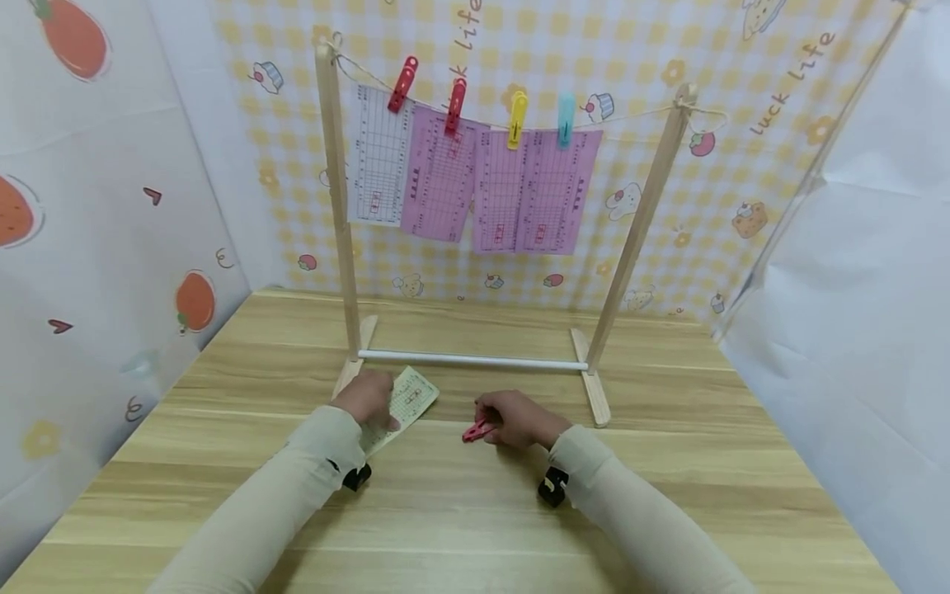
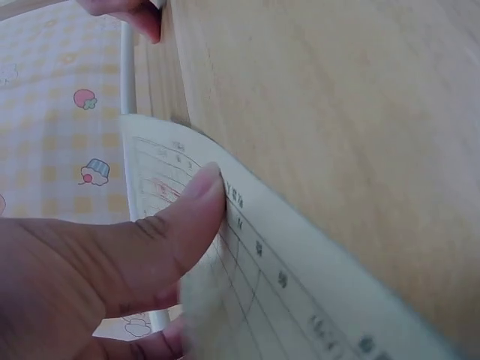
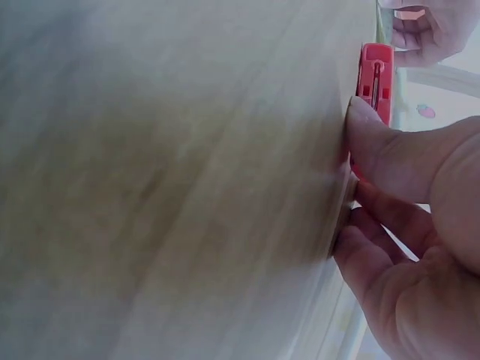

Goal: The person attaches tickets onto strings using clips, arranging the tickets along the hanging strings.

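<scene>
My left hand [image 1: 369,399] pinches a pale green printed form [image 1: 412,398] near the stand's left foot. In the left wrist view the thumb lies across the front of the green sheet [image 2: 255,262], which bends along its upper edge. My right hand [image 1: 517,418] holds a red clothespin [image 1: 477,431] low over the table, right of the form. Seen from the right wrist, thumb and fingers grip the red clothespin [image 3: 376,79] at its near end, and its other end points toward the left hand.
A wooden stand [image 1: 644,223] carries a string. White [image 1: 380,157] and pink forms [image 1: 443,177] hang from it by red, yellow [image 1: 517,120] and light blue clothespins [image 1: 566,121]. A white rod [image 1: 475,360] joins the stand's feet. Patterned cloth [image 1: 668,272] hangs behind.
</scene>
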A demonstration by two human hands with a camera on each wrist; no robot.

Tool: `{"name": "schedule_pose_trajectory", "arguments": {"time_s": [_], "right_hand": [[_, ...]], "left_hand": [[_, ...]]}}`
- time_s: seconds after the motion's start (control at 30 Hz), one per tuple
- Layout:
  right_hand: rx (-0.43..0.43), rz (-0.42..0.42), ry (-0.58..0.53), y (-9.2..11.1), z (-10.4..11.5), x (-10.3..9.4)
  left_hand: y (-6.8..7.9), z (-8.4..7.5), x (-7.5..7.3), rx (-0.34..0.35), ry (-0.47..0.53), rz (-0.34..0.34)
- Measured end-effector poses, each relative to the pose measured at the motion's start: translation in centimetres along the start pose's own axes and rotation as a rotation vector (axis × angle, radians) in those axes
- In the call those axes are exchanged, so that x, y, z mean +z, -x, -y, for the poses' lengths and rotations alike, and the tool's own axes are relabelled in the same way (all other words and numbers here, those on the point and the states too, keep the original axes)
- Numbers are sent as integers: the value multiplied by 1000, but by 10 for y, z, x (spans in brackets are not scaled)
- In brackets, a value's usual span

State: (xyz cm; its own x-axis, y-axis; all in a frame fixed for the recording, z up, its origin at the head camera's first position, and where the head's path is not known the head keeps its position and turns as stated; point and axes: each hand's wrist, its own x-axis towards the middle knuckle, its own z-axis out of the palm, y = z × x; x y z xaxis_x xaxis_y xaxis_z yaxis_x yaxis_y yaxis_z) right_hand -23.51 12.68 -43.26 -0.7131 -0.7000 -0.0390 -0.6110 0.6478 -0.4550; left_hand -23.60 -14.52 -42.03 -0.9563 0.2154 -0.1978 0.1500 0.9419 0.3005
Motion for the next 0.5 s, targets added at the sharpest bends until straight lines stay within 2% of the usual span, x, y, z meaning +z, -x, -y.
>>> {"name": "schedule_pose_trajectory", "arguments": {"time_s": [0.17,0.33,0.5], "right_hand": [[10,-5,14,-1,0,1],[9,-13,8,-1,-1,1],[68,-7,-20,-1,-4,-1]], "left_hand": [[0,1,-2,15,66,1],[1,0,-4,-18,146,17],[2,0,-3,-26,185,1]]}}
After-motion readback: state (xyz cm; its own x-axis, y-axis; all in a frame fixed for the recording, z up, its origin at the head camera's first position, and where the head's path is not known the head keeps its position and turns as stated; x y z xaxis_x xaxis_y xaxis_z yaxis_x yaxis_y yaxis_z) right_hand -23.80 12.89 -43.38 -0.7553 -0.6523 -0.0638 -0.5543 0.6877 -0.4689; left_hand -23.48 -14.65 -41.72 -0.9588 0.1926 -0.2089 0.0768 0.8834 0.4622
